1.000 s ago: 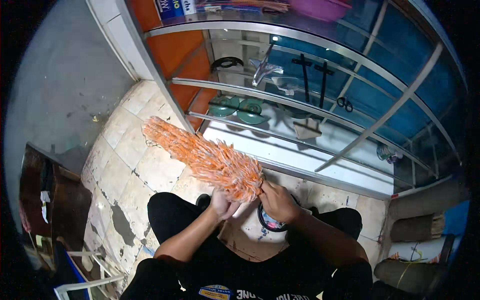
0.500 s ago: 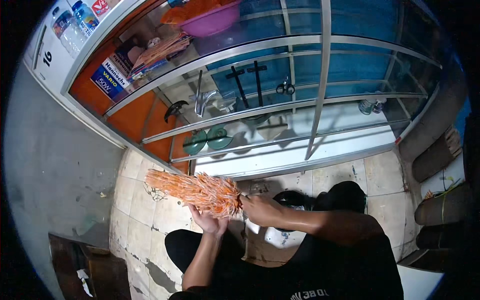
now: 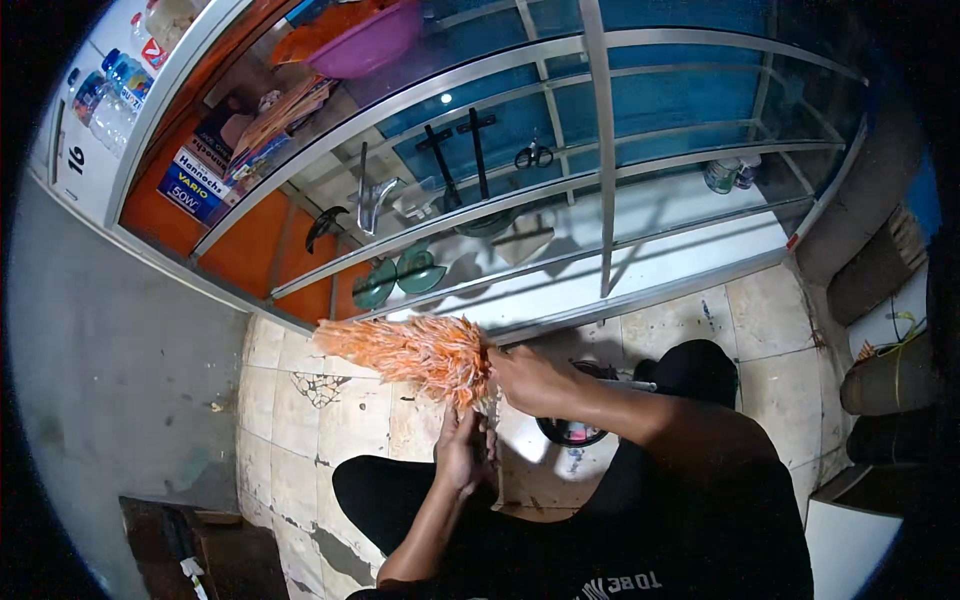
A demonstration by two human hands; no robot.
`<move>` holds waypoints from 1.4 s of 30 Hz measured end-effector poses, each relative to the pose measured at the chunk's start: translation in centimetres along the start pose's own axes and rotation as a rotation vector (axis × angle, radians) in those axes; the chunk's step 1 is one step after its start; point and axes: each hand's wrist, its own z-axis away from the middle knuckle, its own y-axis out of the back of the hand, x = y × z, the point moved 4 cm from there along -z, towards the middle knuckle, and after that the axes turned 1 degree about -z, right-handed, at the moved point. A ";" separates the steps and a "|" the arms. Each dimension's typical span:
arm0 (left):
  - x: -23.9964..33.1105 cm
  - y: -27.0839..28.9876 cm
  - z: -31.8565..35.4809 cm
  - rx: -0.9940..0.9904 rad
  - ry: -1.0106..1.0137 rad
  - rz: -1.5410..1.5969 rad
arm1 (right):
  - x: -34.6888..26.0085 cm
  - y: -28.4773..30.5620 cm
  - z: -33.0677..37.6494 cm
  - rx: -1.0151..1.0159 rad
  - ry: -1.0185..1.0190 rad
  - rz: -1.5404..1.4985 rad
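An orange and white shaggy duster (image 3: 410, 355) lies slantwise in front of me, its narrow end pointing left and its thick end at my hands. My right hand (image 3: 530, 380) is closed round its right end, where the handle would be; the handle is hidden by the fingers. Just under the thick end is my left hand (image 3: 463, 450), its fingers curled and pointing up, with the tips at the lowest strands. What lies inside those fingers, if anything, does not show.
A glass-fronted display cabinet (image 3: 606, 180) stands ahead, holding a pink basin (image 3: 370, 42), a bulb box (image 3: 198, 182), green dishes (image 3: 375, 284) and black stands. A dark round container (image 3: 572, 432) sits on the tiled floor (image 3: 350, 425) by my right forearm. A grey wall (image 3: 120, 370) rises at left.
My left hand has moved right, from an open palm under the duster to curled fingers below its thick end. The right hand keeps its grip. The view has shifted a little.
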 end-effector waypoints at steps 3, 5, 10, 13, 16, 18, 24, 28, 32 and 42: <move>1.3 -0.5 3.3 -0.050 0.048 -0.035 | 0.6 0.9 0.6 0.065 0.077 0.060; 2.4 -1.5 5.0 -0.087 0.025 -0.007 | 0.9 0.8 0.9 -0.004 0.057 0.059; 4.0 -3.5 5.9 -0.127 -0.102 -0.011 | 0.1 2.4 0.9 0.042 0.051 -0.083; 2.6 -4.3 4.0 -0.198 -0.168 -0.067 | 0.2 3.9 0.6 0.078 -0.126 -0.072; 0.6 -3.9 2.3 -0.155 -0.157 -0.067 | 0.4 5.8 1.4 0.133 -0.073 -0.079; 0.2 -2.4 1.7 0.036 -0.131 -0.002 | 0.5 5.8 2.0 0.074 -0.116 -0.109; 3.3 0.1 1.2 -0.061 -0.300 0.306 | -2.3 3.9 3.0 0.063 0.063 -0.171; 4.8 2.6 0.8 0.084 -0.492 -0.001 | -2.6 2.0 3.7 -0.231 -0.122 -0.195; 6.9 4.4 -0.3 0.056 -0.642 -0.069 | -2.0 2.8 3.9 -0.076 -0.086 0.001; 7.7 5.2 0.2 0.173 -0.749 -1.078 | -3.4 2.4 2.7 0.010 0.355 0.083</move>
